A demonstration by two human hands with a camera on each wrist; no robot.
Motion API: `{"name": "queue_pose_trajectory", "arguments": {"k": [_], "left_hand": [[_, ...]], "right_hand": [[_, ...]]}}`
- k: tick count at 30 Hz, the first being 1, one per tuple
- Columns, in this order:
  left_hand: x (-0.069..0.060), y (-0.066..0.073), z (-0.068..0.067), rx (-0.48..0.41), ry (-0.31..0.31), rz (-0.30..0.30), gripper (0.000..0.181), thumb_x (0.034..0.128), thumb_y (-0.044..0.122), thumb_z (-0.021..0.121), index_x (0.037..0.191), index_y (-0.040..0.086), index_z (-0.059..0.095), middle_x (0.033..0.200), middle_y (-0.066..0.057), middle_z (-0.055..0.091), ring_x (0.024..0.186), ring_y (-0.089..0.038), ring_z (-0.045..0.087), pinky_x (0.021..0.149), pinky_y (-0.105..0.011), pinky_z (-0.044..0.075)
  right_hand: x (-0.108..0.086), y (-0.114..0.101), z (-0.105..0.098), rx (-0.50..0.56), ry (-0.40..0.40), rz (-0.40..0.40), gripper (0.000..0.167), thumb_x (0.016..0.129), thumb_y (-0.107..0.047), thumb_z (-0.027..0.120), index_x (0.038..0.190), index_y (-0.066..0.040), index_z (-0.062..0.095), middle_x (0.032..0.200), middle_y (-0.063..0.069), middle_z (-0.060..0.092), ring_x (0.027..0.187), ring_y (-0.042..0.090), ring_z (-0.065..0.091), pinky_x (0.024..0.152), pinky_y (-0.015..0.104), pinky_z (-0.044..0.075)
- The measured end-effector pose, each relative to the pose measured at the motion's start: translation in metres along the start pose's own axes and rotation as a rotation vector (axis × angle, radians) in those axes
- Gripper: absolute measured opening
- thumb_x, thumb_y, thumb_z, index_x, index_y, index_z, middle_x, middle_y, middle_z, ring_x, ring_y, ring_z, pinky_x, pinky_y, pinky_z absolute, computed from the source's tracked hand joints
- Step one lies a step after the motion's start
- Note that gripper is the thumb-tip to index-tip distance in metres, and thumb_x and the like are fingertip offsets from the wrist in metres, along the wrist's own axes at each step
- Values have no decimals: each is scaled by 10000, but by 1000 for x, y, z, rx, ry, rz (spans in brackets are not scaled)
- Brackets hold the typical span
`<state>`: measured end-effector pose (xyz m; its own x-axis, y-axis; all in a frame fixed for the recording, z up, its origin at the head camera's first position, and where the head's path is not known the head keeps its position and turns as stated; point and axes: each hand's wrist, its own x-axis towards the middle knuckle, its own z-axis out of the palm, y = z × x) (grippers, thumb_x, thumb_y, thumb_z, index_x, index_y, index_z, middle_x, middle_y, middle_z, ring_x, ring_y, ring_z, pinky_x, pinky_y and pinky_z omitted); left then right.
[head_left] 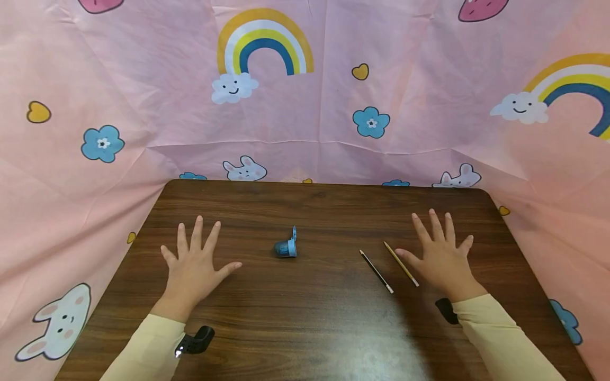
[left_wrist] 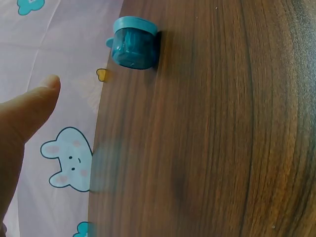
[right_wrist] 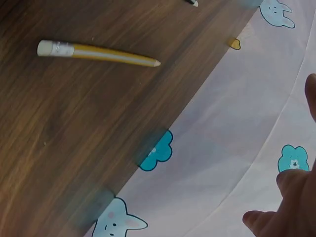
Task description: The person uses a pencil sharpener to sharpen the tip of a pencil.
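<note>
A small blue sharpener with a see-through body point(head_left: 286, 247) lies on its side near the middle of the table, its lid flipped up; the left wrist view shows the same sharpener point(left_wrist: 134, 43). My left hand point(head_left: 193, 270) is spread with straight fingers to its left, holding nothing. Right of the sharpener lie a black pencil point(head_left: 376, 271) and a yellow pencil point(head_left: 401, 264), slanted side by side. My right hand point(head_left: 445, 262) is spread too, its thumb near the yellow pencil, which the right wrist view shows point(right_wrist: 108, 54). Whether the hands touch the table, I cannot tell.
The dark wood table point(head_left: 286, 328) has rounded far corners. A pink cloth point(head_left: 167, 106) with rainbows, flowers and rabbits hangs behind it and along both sides. Dark devices are strapped at the left wrist point(head_left: 195, 341) and the right wrist point(head_left: 447, 311).
</note>
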<state>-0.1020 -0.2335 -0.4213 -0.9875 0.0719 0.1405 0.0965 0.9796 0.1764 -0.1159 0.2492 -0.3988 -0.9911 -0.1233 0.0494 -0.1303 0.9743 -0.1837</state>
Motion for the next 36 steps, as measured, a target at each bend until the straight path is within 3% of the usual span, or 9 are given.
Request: {"name": "queue_pose_trajectory", "arguments": {"k": [8, 13, 24, 36], "left_hand": [[6, 4, 8, -43, 10, 33, 1008, 786, 626, 683, 1553, 177, 207, 1593, -206, 74, 1429, -501, -23, 967, -837, 49], [10, 6, 14, -70, 32, 53, 1039, 761, 595, 728, 1548, 152, 215, 1579, -219, 123, 1420, -508, 55, 974, -825, 107], [18, 18, 30, -134, -20, 91, 1081, 733, 536, 787, 1544, 107, 215, 1569, -228, 145, 1419, -483, 115, 1015, -775, 175], [21, 31, 42, -219, 24, 177, 968, 735, 392, 839, 1507, 113, 325, 1529, -219, 269, 1386, -452, 260, 1053, -678, 284]], "right_hand": [[1, -6, 4, 31, -19, 0, 904, 890, -667, 500, 1566, -190, 137, 1582, 228, 105, 1435, 481, 9, 947, 847, 52], [2, -10, 9, 48, -25, -12, 916, 875, -633, 563, 1558, -159, 179, 1566, 229, 169, 1415, 478, 130, 980, 805, 153], [3, -13, 28, 100, -18, -6, 897, 846, -527, 678, 1523, -92, 281, 1503, 249, 314, 1344, 469, 318, 993, 716, 308], [-2, -23, 52, 145, -28, -23, 781, 830, -387, 750, 1460, -74, 411, 1382, 257, 477, 1154, 479, 521, 793, 598, 501]]}}
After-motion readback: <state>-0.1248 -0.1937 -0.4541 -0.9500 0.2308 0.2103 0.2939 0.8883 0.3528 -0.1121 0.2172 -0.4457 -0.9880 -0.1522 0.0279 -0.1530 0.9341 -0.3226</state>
